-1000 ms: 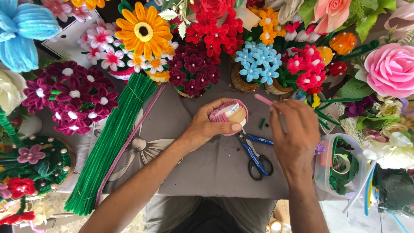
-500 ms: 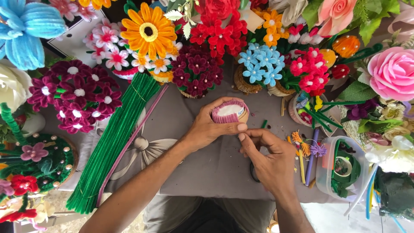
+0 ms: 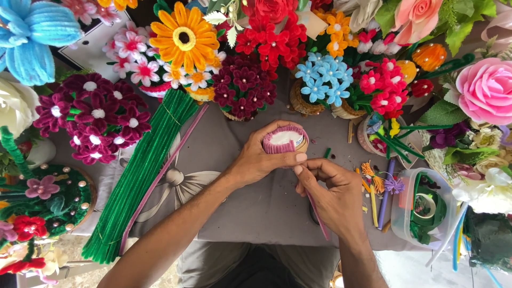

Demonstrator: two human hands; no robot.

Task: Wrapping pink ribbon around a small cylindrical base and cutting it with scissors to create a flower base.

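Pink-wrapped pot [image 3: 285, 140] sits in left hand [image 3: 261, 160], right hand [image 3: 336, 194] touching.

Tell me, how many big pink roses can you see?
2 pink roses. One big bright pink rose sits at the right edge. A peachy-pink rose is at the top right, cut off by the frame. More may hide outside the picture.

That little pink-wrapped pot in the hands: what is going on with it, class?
A person's left hand holds a small round pot, its side wrapped in pink fuzzy wire, above a grey cloth. The right hand pinches a pink pipe cleaner at the pot's edge. A bundle of green pipe cleaners lies alongside, with finished flowers around.
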